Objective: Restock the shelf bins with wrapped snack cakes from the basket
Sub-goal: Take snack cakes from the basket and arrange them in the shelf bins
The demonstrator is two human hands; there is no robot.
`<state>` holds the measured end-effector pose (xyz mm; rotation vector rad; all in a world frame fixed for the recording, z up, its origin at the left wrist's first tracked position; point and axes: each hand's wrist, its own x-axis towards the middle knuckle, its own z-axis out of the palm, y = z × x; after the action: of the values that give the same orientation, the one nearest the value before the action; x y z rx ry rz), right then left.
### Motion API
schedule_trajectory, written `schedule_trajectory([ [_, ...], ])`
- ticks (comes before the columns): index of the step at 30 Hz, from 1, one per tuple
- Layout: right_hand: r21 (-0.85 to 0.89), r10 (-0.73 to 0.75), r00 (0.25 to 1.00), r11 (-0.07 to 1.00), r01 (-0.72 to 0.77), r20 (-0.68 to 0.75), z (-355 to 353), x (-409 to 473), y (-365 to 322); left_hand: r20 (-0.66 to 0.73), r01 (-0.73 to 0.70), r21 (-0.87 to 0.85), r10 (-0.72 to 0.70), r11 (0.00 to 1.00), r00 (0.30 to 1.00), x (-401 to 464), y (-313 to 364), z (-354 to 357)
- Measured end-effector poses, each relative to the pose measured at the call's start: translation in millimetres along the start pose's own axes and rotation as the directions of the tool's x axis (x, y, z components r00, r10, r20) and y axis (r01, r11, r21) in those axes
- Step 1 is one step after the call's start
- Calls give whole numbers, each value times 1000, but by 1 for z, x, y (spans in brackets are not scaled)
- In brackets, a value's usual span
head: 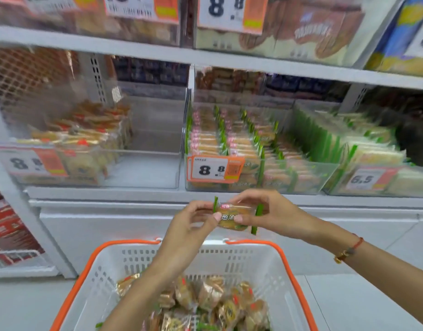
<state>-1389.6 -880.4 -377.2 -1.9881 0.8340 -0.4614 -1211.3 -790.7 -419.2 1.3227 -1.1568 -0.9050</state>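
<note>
Both hands hold one wrapped snack cake (234, 217) with green wrapper ends, in front of the shelf edge and above the basket. My left hand (193, 223) pinches its left side between thumb and fingers. My right hand (265, 211) pinches its right side. Below them stands the white basket (229, 261) with an orange rim, holding several loose wrapped cakes (210, 297). Just above the hands sits a clear shelf bin (301, 173) filled with rows of the same green-edged cakes, tagged 8.8.
Left of that bin is a clear bin (143, 173) half filled with orange-labelled cakes and bare on its right side. A bin (373, 177) tagged 6.5 holds pale cakes at right. Upper shelves carry more packs. Red boxes (7, 232) stand at far left.
</note>
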Motion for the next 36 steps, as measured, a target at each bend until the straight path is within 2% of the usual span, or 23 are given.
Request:
schedule_trajectory([
  [3, -118, -167, 974, 982, 150, -156, -29, 6, -16, -166, -200, 163, 227, 966, 960, 23, 22, -9],
  [6, -287, -297, 875, 938, 193, -383, -74, 15, -26, -285, -295, 432, 439, 852, 852, 54, 43, -27],
  [8, -438, -352, 803, 890, 128, -481, -106, 28, -25, -253, -251, 536, 437, 806, 863, 72, 52, -36],
  [10, -560, -334, 783, 829, -21, -524, -137, 46, -18, -197, -185, 578, 356, 795, 914, 86, 58, -38],
  [13, -609, -195, 853, 775, -168, -484, -164, 73, -5, -142, -179, 608, 328, 773, 934, 99, 60, -34],
  [16, -598, -66, 927, 780, -184, -370, -160, 96, 5, -171, -184, 587, 343, 788, 924, 104, 56, -33],
  [18, -556, -15, 938, 808, -192, -346, -150, 109, 13, -171, -193, 582, 351, 790, 920, 103, 53, -34],
  [22, -544, -65, 902, 815, -198, -427, -143, 116, 23, -121, -236, 583, 370, 777, 921, 102, 52, -35],
  [26, -729, -191, 886, 653, -206, -422, -142, 112, 19, -128, -237, 613, 391, 753, 911, 103, 49, -33],
  [28, -765, -218, 889, 614, -195, -402, -139, 114, 19, -130, -245, 620, 406, 745, 905, 104, 48, -32],
  [36, -752, -102, 928, 620, -223, -359, -137, 120, 16, -144, -219, 620, 383, 754, 912, 105, 49, -30],
])
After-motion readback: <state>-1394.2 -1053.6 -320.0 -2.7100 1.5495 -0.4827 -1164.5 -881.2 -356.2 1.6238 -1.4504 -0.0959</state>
